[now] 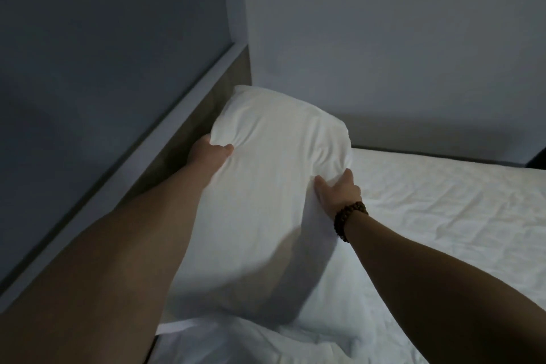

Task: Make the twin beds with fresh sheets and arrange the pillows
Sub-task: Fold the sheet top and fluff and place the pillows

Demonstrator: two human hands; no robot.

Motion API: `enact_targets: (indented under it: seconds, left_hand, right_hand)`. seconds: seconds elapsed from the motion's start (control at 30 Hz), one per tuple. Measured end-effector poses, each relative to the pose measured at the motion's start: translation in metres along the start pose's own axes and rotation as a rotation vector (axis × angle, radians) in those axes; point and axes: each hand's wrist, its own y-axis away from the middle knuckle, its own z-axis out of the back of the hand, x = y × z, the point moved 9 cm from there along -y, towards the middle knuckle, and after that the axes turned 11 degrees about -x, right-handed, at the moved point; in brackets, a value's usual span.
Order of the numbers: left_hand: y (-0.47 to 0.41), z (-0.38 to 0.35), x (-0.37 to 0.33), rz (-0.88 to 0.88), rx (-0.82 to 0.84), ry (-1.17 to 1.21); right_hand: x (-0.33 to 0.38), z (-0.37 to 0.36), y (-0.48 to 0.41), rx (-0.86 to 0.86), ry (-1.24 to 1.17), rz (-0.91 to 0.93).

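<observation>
White pillow (266, 186) is held by both hands at the head corner of the bed (443, 216), alongside the headboard (165, 154). Left hand (208, 154) is clamped on the edge nearest the headboard, thumb dug into the fabric. Right hand (336, 189) is closed on the opposite edge, fingers wrapped behind; a beaded bracelet (348, 219) is worn at that wrist. White sheet (428, 245) is spread, creased. A second white pillow (251, 343) is seen at the near edge.

Pillow (266, 186) on bed (428, 216), against headboard (189, 133) at left, wall (384, 38) behind
</observation>
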Motion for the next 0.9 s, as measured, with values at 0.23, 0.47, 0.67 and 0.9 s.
enact_targets:
  seconds: [0.23, 0.47, 0.67, 0.9]
  left_hand:
    - [-0.040, 0.038, 0.067, 0.015, -0.081, -0.664]
    - [-0.001, -0.021, 0.105, 0.071, 0.380, -0.795]
    - [0.042, -0.024, 0.081, 0.151, 0.456, -0.980]
    - [0.080, -0.046, 0.101, 0.190, 0.427, -1.040]
  right_hand:
    - [0.011, -0.109, 0.030, 0.279, 0.274, 0.058]
    - [0.010, -0.146, 0.038, 0.259, 0.618, 0.206]
    - [0.038, -0.147, 0.026, 0.342, 0.678, 0.396]
    - [0.112, -0.187, -0.020, 0.372, 0.768, 0.464]
